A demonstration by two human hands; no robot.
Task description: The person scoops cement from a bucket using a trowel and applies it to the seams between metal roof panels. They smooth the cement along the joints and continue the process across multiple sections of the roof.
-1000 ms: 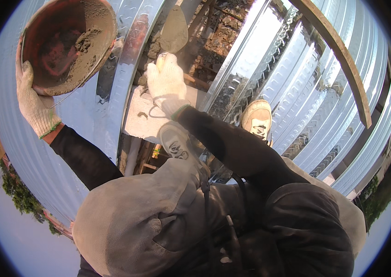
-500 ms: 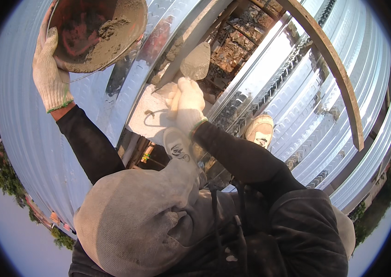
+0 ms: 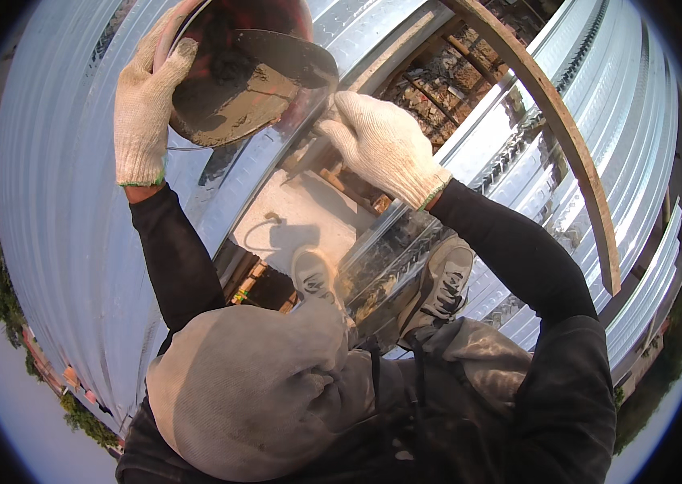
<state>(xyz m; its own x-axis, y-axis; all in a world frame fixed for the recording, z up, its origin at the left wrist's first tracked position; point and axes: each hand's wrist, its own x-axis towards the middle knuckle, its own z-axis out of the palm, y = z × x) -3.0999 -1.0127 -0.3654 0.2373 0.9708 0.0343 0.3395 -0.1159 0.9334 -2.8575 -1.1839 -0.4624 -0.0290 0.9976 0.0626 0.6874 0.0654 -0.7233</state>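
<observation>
My left hand (image 3: 143,121), in a white knit glove with a green cuff edge, grips the rim of a round bucket (image 3: 200,117) with its thumb over the edge. The bucket is tilted, and wet grey mortar (image 3: 252,105) lies inside it; its thin wire handle hangs below the rim. Closed around the handle of a trowel is my gloved right hand (image 3: 389,145), just right of the bucket. The trowel's dark, rounded blade (image 3: 297,58) reaches in over the bucket's mouth. Most of the trowel handle is hidden by my fingers.
Shiny ribbed metal sheets (image 3: 59,202) spread on both sides. Between them runs a gap (image 3: 430,89) with rubble below. A pale slab (image 3: 301,214) lies before my shoes (image 3: 442,282). A long curved-looking wooden bar (image 3: 559,105) crosses the right-hand sheets.
My right hand has lifted the trowel from the slab and gap up to the bucket. My left hand has brought the bucket rightward. My right foot has shifted.
</observation>
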